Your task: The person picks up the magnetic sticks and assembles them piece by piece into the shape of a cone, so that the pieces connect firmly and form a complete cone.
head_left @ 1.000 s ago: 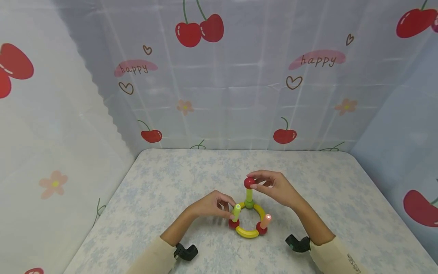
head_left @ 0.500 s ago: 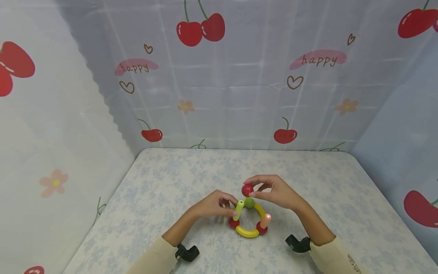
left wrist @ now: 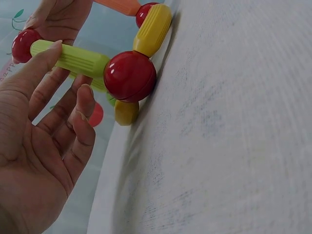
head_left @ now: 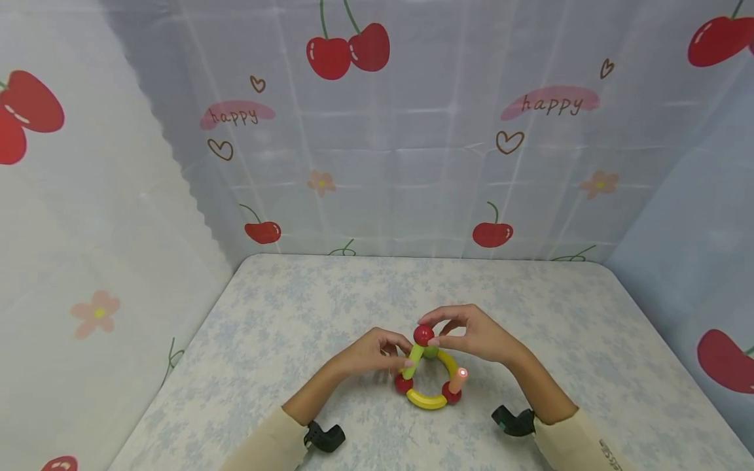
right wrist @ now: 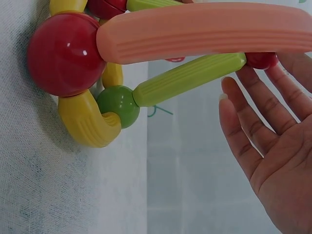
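Note:
A ring of yellow curved rods (head_left: 427,400) joined by balls lies on the table. My left hand (head_left: 372,353) pinches a light green rod (head_left: 415,358) that rises from the left red base ball (head_left: 403,384) and leans right. At its top my right hand (head_left: 474,333) grips another red ball (head_left: 423,335) between thumb and fingers. A second green rod (right wrist: 190,79) slants from the green ball (right wrist: 119,106) at the ring's back up to that held red ball; in the head view it is mostly hidden. An orange rod (head_left: 459,378) stands on the right red base ball (head_left: 451,392).
The pale blue-patterned table (head_left: 318,294) reaches to a curtain (head_left: 400,163) printed with cherries at the back, with more curtain on both sides. Black wrist cameras (head_left: 326,437) sit at both sleeves.
My right hand has lowered the red ball toward the left, tilting the back green rod with it. The left green rod, tipped rightward by my left hand, now meets the ball at its top.

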